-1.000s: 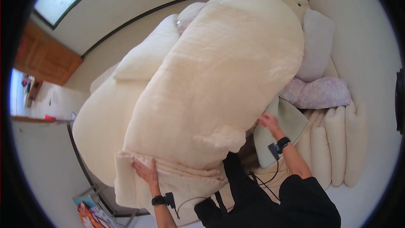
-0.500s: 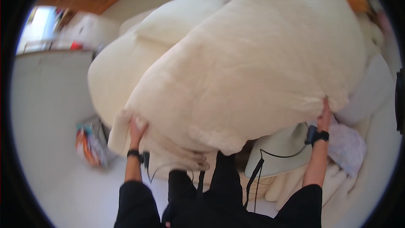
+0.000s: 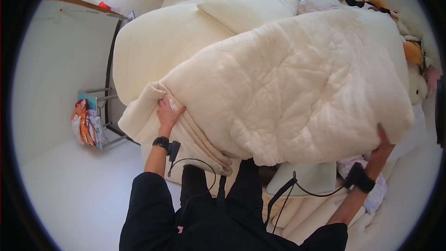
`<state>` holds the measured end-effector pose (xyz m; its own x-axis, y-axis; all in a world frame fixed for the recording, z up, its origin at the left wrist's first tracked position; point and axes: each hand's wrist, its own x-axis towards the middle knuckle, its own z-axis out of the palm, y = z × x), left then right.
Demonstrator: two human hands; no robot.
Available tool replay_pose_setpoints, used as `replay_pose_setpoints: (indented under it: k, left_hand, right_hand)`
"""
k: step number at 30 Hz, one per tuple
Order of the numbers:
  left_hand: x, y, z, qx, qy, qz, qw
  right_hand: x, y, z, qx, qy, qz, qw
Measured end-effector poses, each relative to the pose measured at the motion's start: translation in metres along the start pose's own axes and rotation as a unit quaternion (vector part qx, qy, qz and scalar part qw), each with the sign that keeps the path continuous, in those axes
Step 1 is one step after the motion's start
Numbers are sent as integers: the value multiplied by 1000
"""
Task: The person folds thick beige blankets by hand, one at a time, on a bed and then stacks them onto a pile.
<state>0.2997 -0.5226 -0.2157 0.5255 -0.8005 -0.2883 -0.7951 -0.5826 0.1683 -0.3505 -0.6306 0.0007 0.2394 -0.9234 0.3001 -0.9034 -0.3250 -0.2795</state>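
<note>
A thick cream quilt (image 3: 278,83) lies in a bulky, wrinkled fold before me. My left hand (image 3: 168,114) rests on its left part beside several stacked folds, thumb stretched apart from the fingers, which lie against the cloth. At the quilt's right front edge is my right hand (image 3: 383,143). One digit shows on top of the cloth there; the other fingers are hidden at the edge, and the hand appears closed on it. Under and behind the quilt spreads a smooth cream mattress-like pad (image 3: 153,51), with a cream cushion-like piece (image 3: 255,7) on top.
At left, a metal-framed rack (image 3: 108,95) holds orange and white packages (image 3: 86,121). Plush toys (image 3: 413,53) crowd the far right. Below the quilt are a pale grey-green panel (image 3: 302,179), rolled cream bedding (image 3: 302,214) and a patterned cloth (image 3: 376,197). Black cables hang from both wrist devices.
The view has shifted and sharpened. The quilt's right part lies flatter and farther right. My right hand moved right and down along its edge; my left hand has its fingers more spread on the folds.
</note>
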Motion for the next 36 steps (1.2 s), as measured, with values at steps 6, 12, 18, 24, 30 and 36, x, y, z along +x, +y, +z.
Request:
replay_pose_setpoints:
  k: [6, 12, 18, 24, 30, 36]
  left_hand:
    - [-15, -20, -14, -15, 37, 17, 999]
    - [-15, -17, -15, -47, 15, 72, 996]
    - [-12, -3, -80, 11, -15, 67, 998]
    - [13, 160, -124, -256, 185, 355, 880]
    - [65, 314, -131, -147, 170, 425, 877]
    - [96, 290, -211, -328, 71, 381, 861]
  right_hand:
    - [-8, -230, 96, 197, -275, -148, 930]
    - [-116, -209, 171, 75, -334, -152, 927]
    - [-107, -218, 138, 93, -291, -82, 949]
    - [-118, -207, 114, 121, -266, -55, 955]
    - [-136, -208, 89, 156, -210, -55, 964]
    - [-164, -167, 18, 123, -169, -1, 978]
